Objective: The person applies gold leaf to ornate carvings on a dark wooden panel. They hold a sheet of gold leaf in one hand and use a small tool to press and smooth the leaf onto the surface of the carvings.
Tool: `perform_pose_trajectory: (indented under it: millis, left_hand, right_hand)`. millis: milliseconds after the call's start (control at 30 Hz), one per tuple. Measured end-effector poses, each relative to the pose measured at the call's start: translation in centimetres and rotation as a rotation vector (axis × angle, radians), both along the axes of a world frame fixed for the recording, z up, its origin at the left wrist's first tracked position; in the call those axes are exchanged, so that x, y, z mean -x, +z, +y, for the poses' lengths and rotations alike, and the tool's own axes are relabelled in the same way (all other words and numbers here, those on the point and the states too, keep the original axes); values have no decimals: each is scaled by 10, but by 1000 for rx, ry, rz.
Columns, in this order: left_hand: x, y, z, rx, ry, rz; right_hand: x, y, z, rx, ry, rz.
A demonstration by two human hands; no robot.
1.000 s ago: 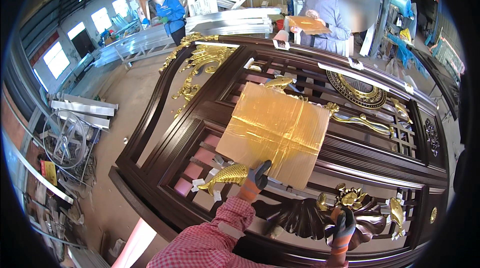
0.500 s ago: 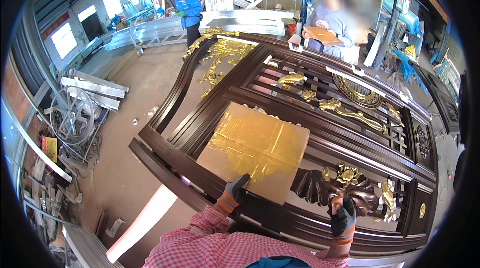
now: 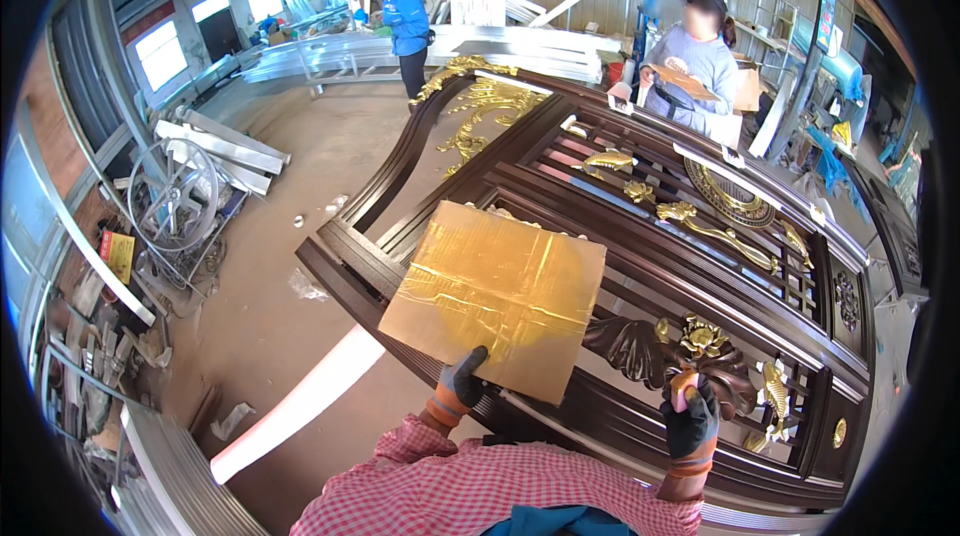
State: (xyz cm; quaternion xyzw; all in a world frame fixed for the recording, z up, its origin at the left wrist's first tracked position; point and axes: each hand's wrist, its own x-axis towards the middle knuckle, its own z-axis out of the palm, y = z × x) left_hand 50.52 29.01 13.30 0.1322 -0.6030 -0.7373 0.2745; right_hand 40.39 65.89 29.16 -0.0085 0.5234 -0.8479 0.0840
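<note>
My left hand (image 3: 462, 381), in a dark glove with an orange cuff, grips the near edge of a cardboard sheet (image 3: 500, 286) smeared with gold paint. The sheet is over the left part of a dark brown ornamental metal gate (image 3: 640, 281) that lies flat. In my right hand (image 3: 690, 421), gloved the same way, the fingers close round a small pinkish pad (image 3: 685, 391), mostly covered by the glove. That hand is beside a gold lotus flower (image 3: 702, 336) and its dark brown leaves (image 3: 628, 348). A gold fish (image 3: 774, 398) lies just right of it.
Across the gate a person in grey (image 3: 690, 76) holds another cardboard piece (image 3: 685, 83). A person in blue (image 3: 405, 26) stands at the far left by stacked metal profiles (image 3: 340, 56). A spoked wheel (image 3: 172, 196) and scrap lie left. A white tube (image 3: 300, 406) slopes below the gate.
The cardboard sheet has shifted toward me and left over the gate with my left hand. My right hand stays by the lotus, turned so more of the pad shows. The whole view has shifted.
</note>
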Motion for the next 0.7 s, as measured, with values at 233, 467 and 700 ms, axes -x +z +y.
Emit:
perform_pose_trajectory:
  millis: [233,467,700]
  left_hand:
    - [-40,22,23,910,251,35]
    - [-56,45,67,861,247,34]
    - [-59,21,84,98,146,17]
  right_hand:
    - [-10,6,30,176,47,-40]
    - [-16,-29,77,-109,-75,228]
    - [-25,-30,91,-545,-145,486]
